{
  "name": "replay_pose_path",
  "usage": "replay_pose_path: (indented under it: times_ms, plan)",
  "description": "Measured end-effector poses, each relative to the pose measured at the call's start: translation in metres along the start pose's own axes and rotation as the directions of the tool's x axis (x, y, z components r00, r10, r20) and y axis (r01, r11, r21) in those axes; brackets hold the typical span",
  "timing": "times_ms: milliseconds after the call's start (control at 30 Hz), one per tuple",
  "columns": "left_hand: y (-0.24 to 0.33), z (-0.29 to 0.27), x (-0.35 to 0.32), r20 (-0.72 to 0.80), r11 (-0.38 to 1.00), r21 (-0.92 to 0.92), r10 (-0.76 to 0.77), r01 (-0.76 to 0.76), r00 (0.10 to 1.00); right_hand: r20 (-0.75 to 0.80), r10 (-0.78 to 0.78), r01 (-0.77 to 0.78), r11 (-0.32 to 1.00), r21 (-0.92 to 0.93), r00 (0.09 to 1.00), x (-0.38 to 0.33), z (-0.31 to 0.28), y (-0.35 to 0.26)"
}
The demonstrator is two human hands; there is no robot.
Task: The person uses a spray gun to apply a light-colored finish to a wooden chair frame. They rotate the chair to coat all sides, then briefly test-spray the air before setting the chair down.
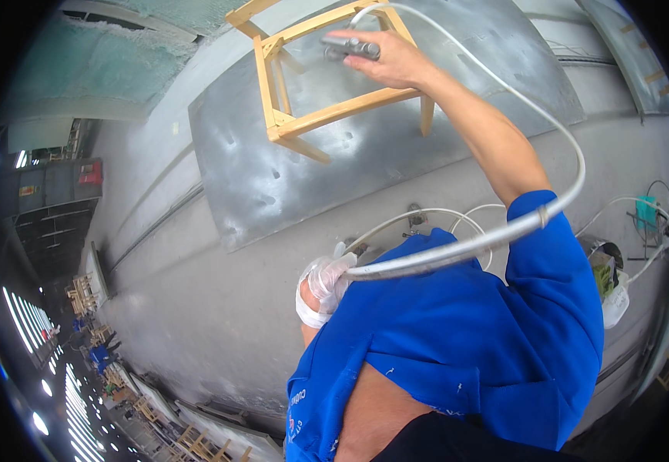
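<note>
We've got a grey metal spray tool (352,48) up at the top of the view, lying across the top rails of a pale wooden stool frame (326,73). Our right hand (392,58) is closed around the tool, fingers wrapped over its body, arm stretched up and away from us. The frame stands on a dull, dented sheet-metal worktop (273,185), its legs and cross rails bare light wood, one corner nearest the left edge of the sheet.

From the tool a white hose (519,227) sweeps out to the right in a wide loop, curves down past our blue sleeve (550,262) and runs back to the left across our chest. There our left hand (323,289), in a thin clear glove, is clenched on the hose, holding it close against the blue work jacket.

Beyond the sheet lies grey concrete floor (196,308). To the right, thinner white lines trail toward a small teal fitting (645,212) and a bagged bundle (608,285). Far off at lower left, more wooden frames (84,292) stand in rows under bright strip lights.
</note>
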State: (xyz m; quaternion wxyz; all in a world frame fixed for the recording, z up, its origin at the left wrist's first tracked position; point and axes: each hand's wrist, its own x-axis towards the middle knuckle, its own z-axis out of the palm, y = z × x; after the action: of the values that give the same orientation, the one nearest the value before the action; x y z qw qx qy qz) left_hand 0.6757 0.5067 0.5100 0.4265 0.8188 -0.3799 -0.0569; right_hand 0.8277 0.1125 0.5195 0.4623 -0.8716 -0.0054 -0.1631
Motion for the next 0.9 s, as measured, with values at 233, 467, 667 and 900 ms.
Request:
replay_pose_path:
  times_ms: [233, 467, 667, 900]
  plan:
    - [0.003, 0.0, -0.007, -0.009, 0.999, -0.008, 0.049, -0.049, 0.999, -0.554, -0.424, 0.282, 0.902, -0.326, 0.716, 0.019, -0.013, -0.001]
    - [-0.004, -0.011, -0.046, -0.1, 0.987, -0.094, 0.124, -0.133, 0.987, -0.144, 0.225, -0.178, 0.943, 0.282, 0.964, -0.04, -0.035, -0.047]
    - [0.002, -0.048, -0.113, -0.128, 0.988, -0.11, 0.091, -0.106, 0.988, -0.308, 0.408, -0.33, 0.903, 0.275, 0.859, -0.147, -0.056, -0.119]
    - [-0.001, -0.09, -0.183, -0.125, 0.997, -0.054, 0.053, -0.06, 0.991, -0.699, 0.443, -0.089, 0.872, 0.481, 0.561, -0.264, -0.01, -0.138]
